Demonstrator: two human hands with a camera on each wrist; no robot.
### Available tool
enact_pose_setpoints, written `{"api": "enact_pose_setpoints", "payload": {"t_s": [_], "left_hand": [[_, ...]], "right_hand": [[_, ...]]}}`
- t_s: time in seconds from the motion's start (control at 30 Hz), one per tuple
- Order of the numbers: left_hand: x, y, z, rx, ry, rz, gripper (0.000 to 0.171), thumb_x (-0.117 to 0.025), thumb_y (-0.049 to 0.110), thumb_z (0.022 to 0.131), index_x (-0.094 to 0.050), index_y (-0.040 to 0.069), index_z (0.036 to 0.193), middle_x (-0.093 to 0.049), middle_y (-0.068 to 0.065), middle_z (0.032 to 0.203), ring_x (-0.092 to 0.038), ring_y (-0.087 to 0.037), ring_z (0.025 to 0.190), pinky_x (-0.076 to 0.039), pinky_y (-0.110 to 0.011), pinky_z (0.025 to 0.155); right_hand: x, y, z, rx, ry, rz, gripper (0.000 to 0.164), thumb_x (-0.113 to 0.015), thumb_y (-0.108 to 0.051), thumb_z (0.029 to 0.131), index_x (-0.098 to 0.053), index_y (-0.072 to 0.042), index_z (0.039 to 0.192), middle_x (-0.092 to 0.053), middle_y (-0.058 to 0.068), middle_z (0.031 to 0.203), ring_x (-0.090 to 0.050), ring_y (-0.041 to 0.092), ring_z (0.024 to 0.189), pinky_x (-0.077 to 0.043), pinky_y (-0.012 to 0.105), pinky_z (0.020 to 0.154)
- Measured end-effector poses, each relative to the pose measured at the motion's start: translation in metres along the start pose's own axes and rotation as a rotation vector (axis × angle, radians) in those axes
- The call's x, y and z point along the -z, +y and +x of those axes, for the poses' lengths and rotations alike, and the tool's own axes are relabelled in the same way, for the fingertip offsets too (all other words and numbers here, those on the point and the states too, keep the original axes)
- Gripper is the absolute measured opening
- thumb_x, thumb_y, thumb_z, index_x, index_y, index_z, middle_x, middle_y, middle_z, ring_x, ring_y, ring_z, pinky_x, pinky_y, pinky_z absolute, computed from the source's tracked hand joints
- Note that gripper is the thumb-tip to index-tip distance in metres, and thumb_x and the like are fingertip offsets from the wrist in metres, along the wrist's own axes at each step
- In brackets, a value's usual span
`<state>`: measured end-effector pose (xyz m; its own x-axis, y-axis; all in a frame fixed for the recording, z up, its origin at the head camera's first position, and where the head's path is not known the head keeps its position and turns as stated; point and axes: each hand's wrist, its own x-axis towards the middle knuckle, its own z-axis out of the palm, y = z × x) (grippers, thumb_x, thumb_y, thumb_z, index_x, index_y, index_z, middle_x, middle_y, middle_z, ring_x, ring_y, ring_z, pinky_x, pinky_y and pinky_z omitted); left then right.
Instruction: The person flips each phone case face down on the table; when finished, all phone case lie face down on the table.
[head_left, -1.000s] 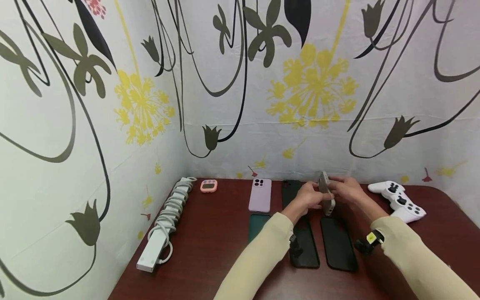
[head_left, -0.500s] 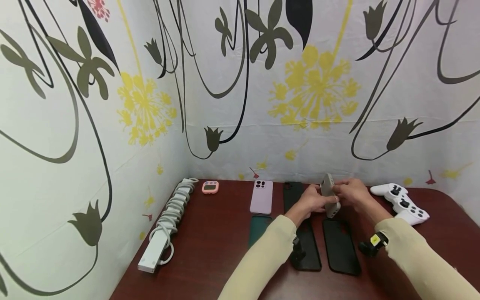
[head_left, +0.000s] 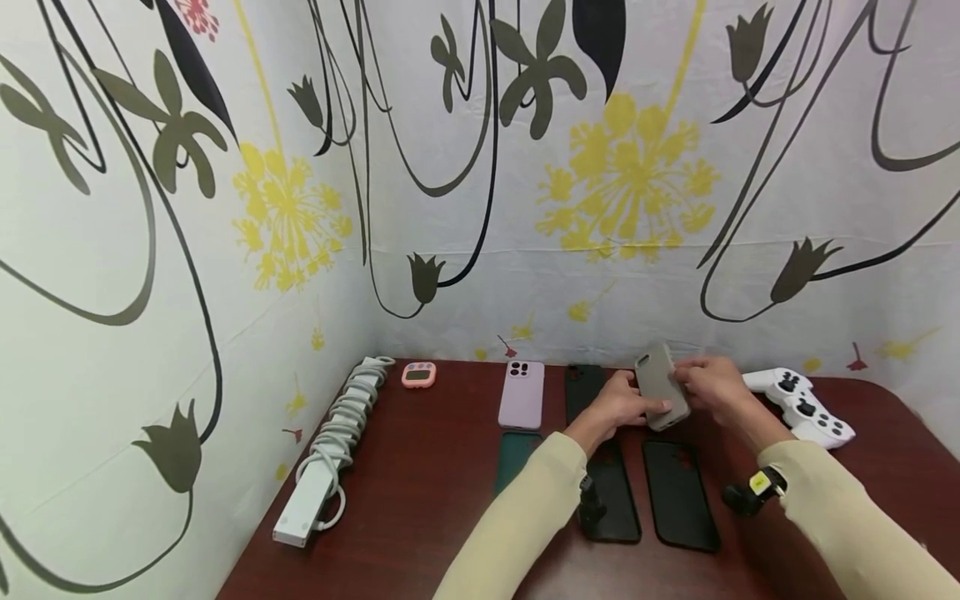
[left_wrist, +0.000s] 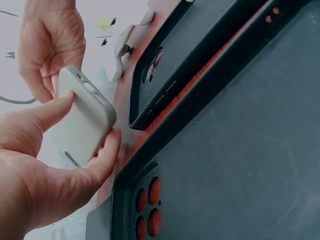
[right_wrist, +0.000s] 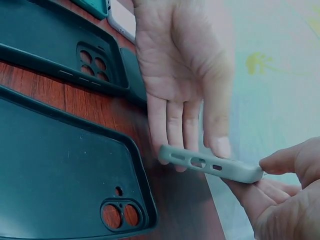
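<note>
A grey phone case [head_left: 660, 379] is held up above the back right of the table by both hands. My left hand [head_left: 619, 402] grips its lower left part, the thumb lying across the flat face and fingers behind. My right hand [head_left: 714, 385] pinches the opposite edge between thumb and fingers, as the right wrist view shows. Port cutouts show along the end of the grey phone case [right_wrist: 210, 162]. Below the hands lie two black phone cases, one black case [head_left: 681, 496] at right and another black case [head_left: 617, 500] partly behind the left wrist camera.
A dark case [head_left: 582, 390], a lilac phone case [head_left: 522, 400] and a teal case [head_left: 517, 458] lie left of the hands. At right sits a white game controller [head_left: 821, 417]. A cord-wrapped power strip [head_left: 300, 504] and a pink timer [head_left: 418, 375] lie farther left.
The grey phone case has turned from nearly edge-on so that its flat face shows to the head view. Both hands keep hold of it, and the right hand has shifted slightly right.
</note>
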<state>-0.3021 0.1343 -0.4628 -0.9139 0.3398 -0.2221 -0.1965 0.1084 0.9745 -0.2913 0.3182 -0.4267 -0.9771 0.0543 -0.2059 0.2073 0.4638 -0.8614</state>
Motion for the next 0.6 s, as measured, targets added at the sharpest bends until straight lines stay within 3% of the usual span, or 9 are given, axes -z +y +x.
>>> {"api": "enact_pose_setpoints", "payload": {"t_s": [0.13, 0.23, 0.37, 0.5, 0.6], "left_hand": [[0.002, -0.001, 0.003, -0.001, 0.018, -0.039, 0.063, -0.079, -0.002, 0.092, -0.051, 0.003, 0.148, -0.070, -0.020, 0.128, -0.075, -0.036, 0.109, -0.062, -0.054, 0.095], [0.002, -0.001, 0.006, -0.013, 0.013, -0.054, 0.061, -0.075, -0.007, 0.092, -0.053, 0.000, 0.148, -0.069, -0.023, 0.132, -0.075, -0.038, 0.109, -0.062, -0.053, 0.095], [0.000, 0.000, 0.007, -0.013, 0.026, -0.038, 0.058, -0.074, -0.009, 0.092, -0.055, -0.001, 0.147, -0.070, -0.023, 0.132, -0.076, -0.037, 0.108, -0.063, -0.052, 0.093], [-0.003, 0.003, 0.006, -0.005, 0.083, 0.076, 0.059, -0.076, -0.009, 0.090, -0.058, 0.002, 0.145, -0.071, -0.019, 0.130, -0.075, -0.032, 0.107, -0.065, -0.046, 0.089], [-0.006, 0.004, 0.008, -0.015, 0.126, 0.232, 0.058, -0.080, -0.004, 0.089, -0.061, 0.005, 0.143, -0.072, -0.014, 0.127, -0.073, -0.025, 0.108, -0.065, -0.039, 0.086]], "right_hand": [[0.005, 0.004, -0.001, 0.017, 0.008, 0.033, 0.057, -0.051, -0.024, 0.110, -0.044, 0.015, 0.152, -0.058, 0.032, 0.142, -0.068, 0.002, 0.094, -0.064, 0.027, 0.078], [0.009, 0.010, -0.001, 0.036, 0.036, 0.042, 0.058, -0.053, -0.023, 0.110, -0.044, 0.015, 0.152, -0.070, 0.017, 0.124, -0.065, -0.006, 0.086, -0.063, 0.023, 0.076], [0.013, 0.021, 0.000, 0.049, 0.052, 0.043, 0.057, -0.056, -0.021, 0.109, -0.045, 0.019, 0.149, -0.073, -0.001, 0.105, -0.065, -0.007, 0.083, -0.062, 0.022, 0.074], [0.011, 0.030, 0.004, 0.046, 0.068, 0.026, 0.054, -0.061, -0.018, 0.106, -0.050, 0.021, 0.143, -0.075, -0.002, 0.099, -0.069, -0.002, 0.080, -0.064, 0.026, 0.073], [0.008, 0.035, 0.006, 0.048, 0.098, -0.016, 0.050, -0.064, -0.017, 0.104, -0.056, 0.020, 0.137, -0.077, 0.000, 0.097, -0.069, -0.001, 0.077, -0.065, 0.028, 0.071]]}}
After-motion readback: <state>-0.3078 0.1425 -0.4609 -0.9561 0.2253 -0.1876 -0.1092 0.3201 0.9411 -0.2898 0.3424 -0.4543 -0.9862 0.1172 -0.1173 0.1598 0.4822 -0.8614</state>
